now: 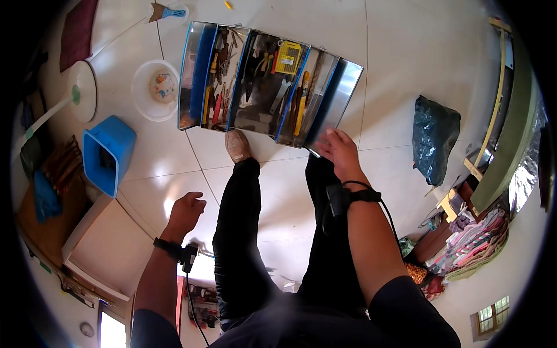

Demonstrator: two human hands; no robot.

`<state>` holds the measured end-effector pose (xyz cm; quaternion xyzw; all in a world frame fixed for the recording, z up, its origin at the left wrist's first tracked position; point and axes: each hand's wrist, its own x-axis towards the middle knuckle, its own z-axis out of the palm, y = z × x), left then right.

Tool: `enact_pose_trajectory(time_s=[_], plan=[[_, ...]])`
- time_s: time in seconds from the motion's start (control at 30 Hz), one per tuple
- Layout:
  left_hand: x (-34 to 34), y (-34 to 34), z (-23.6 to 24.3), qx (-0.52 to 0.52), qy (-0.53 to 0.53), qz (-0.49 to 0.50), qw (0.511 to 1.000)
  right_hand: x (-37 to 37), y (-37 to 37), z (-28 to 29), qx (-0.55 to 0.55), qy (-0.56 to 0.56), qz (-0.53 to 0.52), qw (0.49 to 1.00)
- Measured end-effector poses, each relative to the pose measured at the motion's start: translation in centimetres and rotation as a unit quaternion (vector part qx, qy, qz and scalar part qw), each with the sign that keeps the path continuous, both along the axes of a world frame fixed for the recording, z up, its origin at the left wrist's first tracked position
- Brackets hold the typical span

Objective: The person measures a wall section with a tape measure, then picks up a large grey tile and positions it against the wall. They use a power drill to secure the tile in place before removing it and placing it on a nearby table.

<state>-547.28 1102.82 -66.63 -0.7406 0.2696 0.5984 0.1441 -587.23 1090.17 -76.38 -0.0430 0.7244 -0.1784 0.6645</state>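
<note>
A metal cantilever toolbox (339, 95) stands unfolded on the floor ahead of my feet, its trays spread apart. Inside it are a yellow case (288, 57), an open-ended wrench (281, 94), a yellow-handled tool (301, 113), a red-handled tool (217, 109) and several other hand tools. My right hand (341, 152) is at the near right corner of the toolbox, fingers apart and slightly blurred; whether it touches the metal edge is unclear. Away from the toolbox, my left hand (187, 213) hangs over the floor, loosely curled, with nothing visible in it.
Left of the toolbox are a white bucket (141, 87) with scraps inside and a blue bin (125, 142). A blue-handled scraper (168, 13) lies beyond. A dark plastic bag (434, 139) sits on the right, near a pile of folded cloth (473, 240). My shoe (237, 146) is against the toolbox's near side.
</note>
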Motion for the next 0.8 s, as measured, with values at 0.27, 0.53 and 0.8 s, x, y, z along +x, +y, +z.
enact_pose_trajectory(time_s=[0.27, 0.53, 0.8], plan=[[0.0, 0.0, -0.2, 0.010, -0.009, 0.022, 1.000, 3.7, 1.9, -7.0, 0.005, -0.012, 0.131, 0.991], [1.2, 1.7, -0.5, 0.039, -0.040, 0.066, 0.996, 6.3, 0.4, -11.5, 0.007, -0.004, 0.129, 0.992], [1.8, 3.3, -0.5, 0.057, -0.049, 0.096, 0.993, 5.9, -2.8, -12.8, -0.155, 0.191, 0.411, 0.878]])
